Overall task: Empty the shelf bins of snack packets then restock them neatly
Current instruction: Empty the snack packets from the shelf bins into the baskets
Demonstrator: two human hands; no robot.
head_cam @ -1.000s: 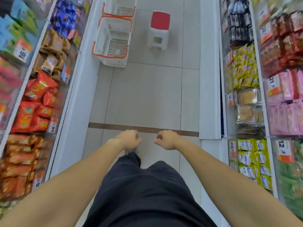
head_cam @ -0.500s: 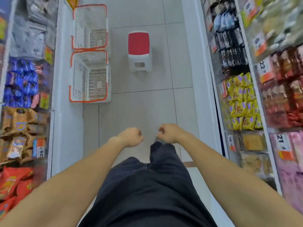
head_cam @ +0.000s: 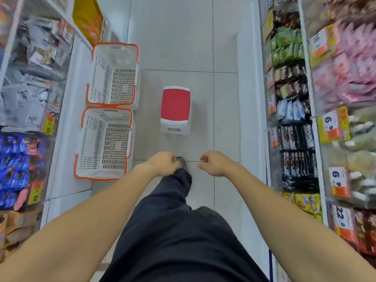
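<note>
While both hands, left hand (head_cam: 163,162) and right hand (head_cam: 213,162), curl empty, price tags (head_cam: 333,126) read 6.9.

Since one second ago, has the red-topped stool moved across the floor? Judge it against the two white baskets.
No. The stool keeps its place beside the baskets; only the camera has advanced toward them.

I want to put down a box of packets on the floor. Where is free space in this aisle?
Bare floor lies between the stool and the right shelf, and beyond the stool up the aisle. A narrower strip runs between the stool and the two baskets. The left side is crowded: the baskets stand against the left shelf.
</note>
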